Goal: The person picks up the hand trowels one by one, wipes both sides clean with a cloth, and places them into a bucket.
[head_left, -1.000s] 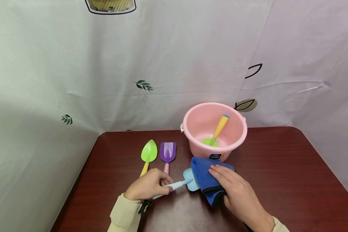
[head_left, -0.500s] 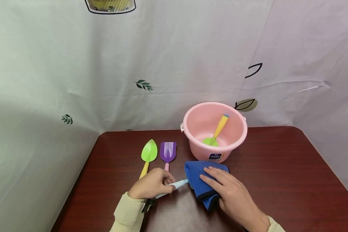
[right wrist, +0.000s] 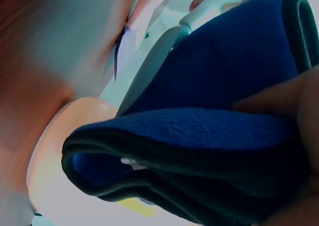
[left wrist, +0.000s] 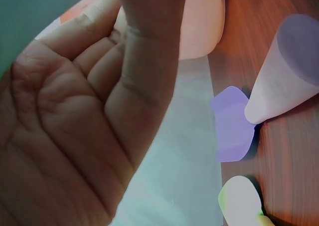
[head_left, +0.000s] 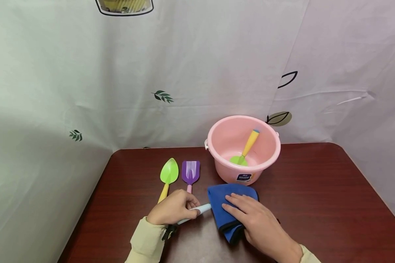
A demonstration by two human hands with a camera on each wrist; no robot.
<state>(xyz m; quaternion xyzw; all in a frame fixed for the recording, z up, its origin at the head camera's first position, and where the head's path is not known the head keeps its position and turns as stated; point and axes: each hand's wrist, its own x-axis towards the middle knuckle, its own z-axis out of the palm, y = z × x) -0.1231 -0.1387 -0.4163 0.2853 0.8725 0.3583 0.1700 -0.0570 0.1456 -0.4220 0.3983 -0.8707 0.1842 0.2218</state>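
Note:
My left hand [head_left: 175, 209] grips the pale blue handle [head_left: 202, 209] of a light blue toy shovel. Its blade, hidden under the cloth in the head view, shows partly in the right wrist view as a light blue edge [right wrist: 149, 69]. Over that blade my right hand [head_left: 261, 224] holds a folded blue cloth [head_left: 225, 204] with black edging, its fingers spread across the top. A digit [right wrist: 271, 102] presses into the cloth's fold in the right wrist view. The left wrist view shows mostly the palm [left wrist: 65, 131], and the shovel handle's thick end [left wrist: 294, 61] stands at right.
A pink bucket [head_left: 222, 160] stands behind the cloth, with a yellow-handled green toy tool [head_left: 250, 143] inside. To its left lie a purple shovel [head_left: 191, 171] and a green trowel [head_left: 169, 171], near the left hand. A pale printed curtain [head_left: 197, 73] hangs behind the table [head_left: 322, 190].
The right hand has slid the cloth leftward and toward the person, covering the blade that showed earlier. The left hand has shifted slightly right, still gripping the shovel handle.

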